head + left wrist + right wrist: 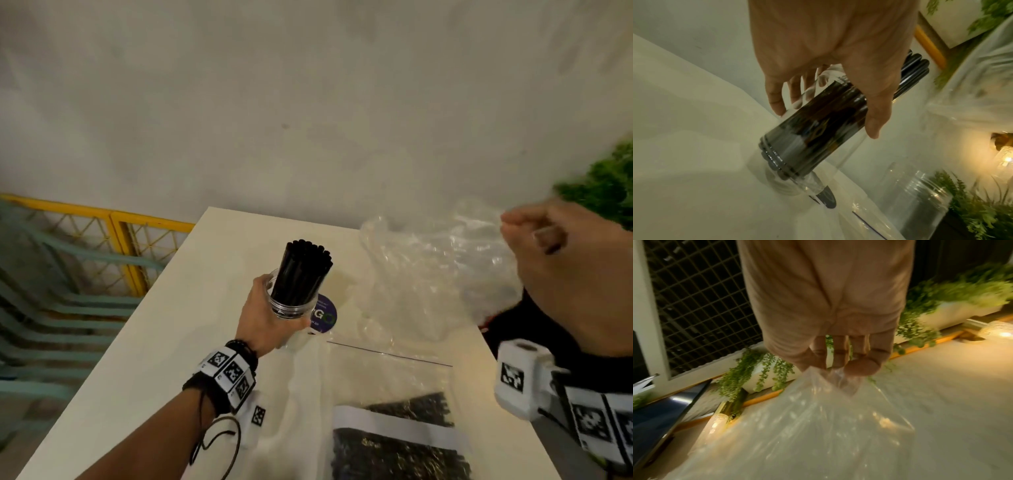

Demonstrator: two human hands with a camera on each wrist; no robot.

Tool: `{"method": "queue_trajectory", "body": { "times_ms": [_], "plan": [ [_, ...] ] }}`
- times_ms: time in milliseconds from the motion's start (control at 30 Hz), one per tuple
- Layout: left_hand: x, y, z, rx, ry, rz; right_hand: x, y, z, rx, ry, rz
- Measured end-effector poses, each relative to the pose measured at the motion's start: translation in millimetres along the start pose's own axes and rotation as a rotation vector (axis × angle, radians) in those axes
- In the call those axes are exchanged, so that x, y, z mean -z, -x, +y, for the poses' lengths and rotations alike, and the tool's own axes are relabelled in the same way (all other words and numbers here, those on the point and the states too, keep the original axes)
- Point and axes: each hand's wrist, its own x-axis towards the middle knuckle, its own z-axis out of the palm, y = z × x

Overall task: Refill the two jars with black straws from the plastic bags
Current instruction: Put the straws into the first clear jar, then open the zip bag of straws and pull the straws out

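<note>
My left hand (274,310) grips a clear jar (291,306) packed with black straws (305,267), lifted and tilted above the white table (191,308). In the left wrist view the fingers (777,100) and thumb wrap the jar (813,129). A second clear jar (920,194) stands at the lower right of that view. My right hand (529,230) is raised at the right and pinches an empty clear plastic bag (438,274); the pinch (840,369) on the bag (797,426) shows in the right wrist view. A flat bag of black straws (394,445) lies near me.
A round purple sticker or lid (325,315) lies on the table just beyond the held jar. A yellow railing (116,222) and teal slats are at the left. Green plants (603,185) and white planters (953,313) stand at the right, beside warm lamps (1005,159).
</note>
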Motion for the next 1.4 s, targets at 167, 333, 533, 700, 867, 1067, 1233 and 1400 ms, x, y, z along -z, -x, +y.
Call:
{"method": "queue_trajectory", "body": {
  "times_ms": [167, 333, 533, 700, 867, 1067, 1233, 1400],
  "plan": [
    [-21.7, -42.9, -6.9, 0.056, -0.017, 0.006, -14.7, 66.2, 24.4, -0.175, -0.017, -0.091],
    [-45.1, -63.2, 2.3, 0.096, -0.040, -0.035, -52.0, 118.1, 25.6, -0.226, -0.111, -0.235],
    [3.6, -51.1, 4.1, 0.177, -0.169, -0.204, -87.2, 132.8, 10.0, -0.210, -0.239, -0.351],
    [84.3, 17.3, 38.2, -0.001, -0.136, -0.098, -120.6, 120.6, -25.0, -0.127, -0.351, -0.457],
    [95.1, 89.9, 74.4, -0.188, -0.534, -0.424, -164.2, 113.2, -65.1, -0.128, -0.531, -0.488],
    [70.4, 80.4, 8.3, -0.171, -1.021, -0.352, -192.6, 126.5, -72.7, -0.009, -0.469, -0.731],
    [58.9, 62.3, -31.0, 0.028, -1.118, -0.518, -157.0, 120.5, 15.0, -0.122, -0.136, -0.761],
    [50.2, 55.0, -34.6, 0.079, -1.126, -0.591, -112.7, 120.1, 104.4, -0.290, 0.151, -0.726]
  ]
}}
